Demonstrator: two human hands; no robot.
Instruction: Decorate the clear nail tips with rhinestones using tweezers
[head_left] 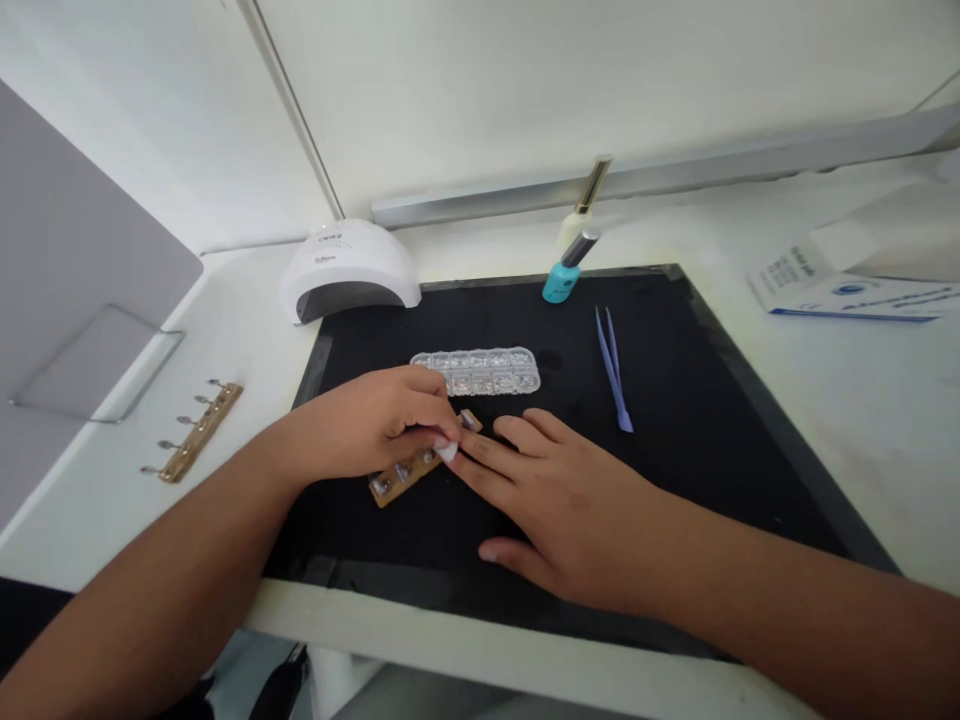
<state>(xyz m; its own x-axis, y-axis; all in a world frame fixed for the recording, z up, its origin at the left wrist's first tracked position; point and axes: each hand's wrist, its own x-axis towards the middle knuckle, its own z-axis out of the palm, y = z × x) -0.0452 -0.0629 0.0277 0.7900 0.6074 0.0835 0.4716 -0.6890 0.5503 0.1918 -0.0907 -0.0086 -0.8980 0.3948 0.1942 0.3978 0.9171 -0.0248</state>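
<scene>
My left hand [397, 420] is closed in a pinch on a small white wipe [446, 451], just above a wooden nail tip stand [405, 478]. The stand lies slanted on the black mat and carries several small metal holders; its middle is partly hidden by my hands. My right hand [555, 490] reaches in from the right with its fingers stretched out, the index and middle fingertips beside the wipe and the stand. Its thumb is apart from the fingers. Behind my left hand is a clear rhinestone case [499, 370] with small compartments, partly covered by that hand.
Purple tweezers [615, 370] lie on the mat [697, 430]. Behind them stand a turquoise polish bottle [562, 280] and a pale one [577, 222]. A white nail lamp [352, 265] is at back left, another wooden stand [196, 435] at left, a white box [840, 275] at right.
</scene>
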